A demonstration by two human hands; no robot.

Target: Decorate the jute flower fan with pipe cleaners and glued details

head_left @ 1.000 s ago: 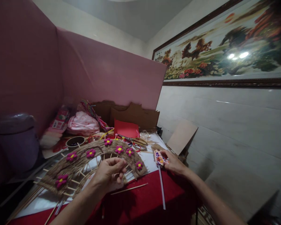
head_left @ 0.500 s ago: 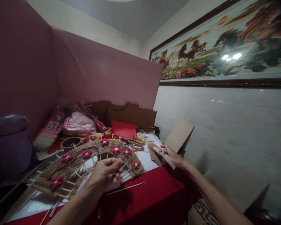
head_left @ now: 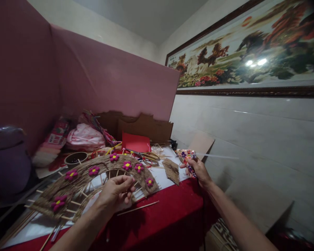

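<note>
My right hand (head_left: 201,173) is wrapped round the handle of a hot glue gun (head_left: 186,154) with a colourful flowery pattern. A long translucent glue stick (head_left: 219,156) juts out of its back to the right. My left hand (head_left: 118,191) hovers in front of a curved, twine-covered arch (head_left: 85,179), thumb and fingertips pinched together; anything between them is too small to make out. Magenta felt flowers (head_left: 93,170) with yellow centres sit on the arch, and short wooden sticks poke out of its edges. A brown cardboard scrap (head_left: 171,171) lies left of the glue gun.
Gold-handled scissors (head_left: 151,157), a red card (head_left: 136,142) and a dark-filled cup (head_left: 75,158) are behind the arch. One thin stick (head_left: 138,208) lies on the red cloth (head_left: 172,216). Cardboard (head_left: 146,129) stands against the pink panel (head_left: 115,80); a tiled wall is on the right.
My right hand has lifted and turned the glue gun off the cardboard scrap, its glue stick now pointing right. My left hand keeps its pinch almost unmoved.
</note>
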